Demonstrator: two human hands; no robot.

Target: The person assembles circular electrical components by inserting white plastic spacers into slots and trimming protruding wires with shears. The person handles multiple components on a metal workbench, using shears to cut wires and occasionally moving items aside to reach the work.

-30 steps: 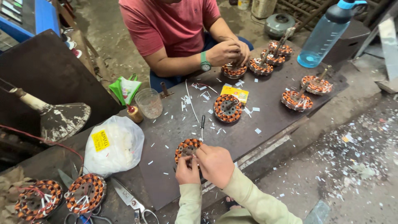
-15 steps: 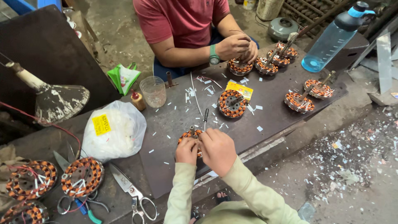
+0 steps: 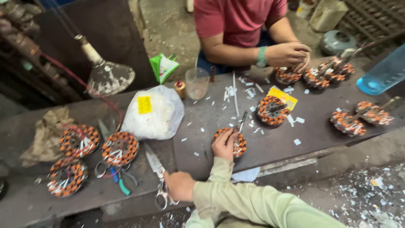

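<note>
Head view: the left hand point(image 3: 179, 185) has left the copper-wound coil ring point(image 3: 231, 141) and now closes its fingers on the scissors point(image 3: 158, 175) at the bench point(image 3: 274, 143) edge; the right hand point(image 3: 223, 145) rests on the ring, fingers curled over it.

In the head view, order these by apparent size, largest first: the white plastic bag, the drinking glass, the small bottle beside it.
1. White plastic bag, clearly largest.
2. Drinking glass.
3. Small bottle, smallest.
All three sit close together on the bench, so distance hardly affects the order.
</note>
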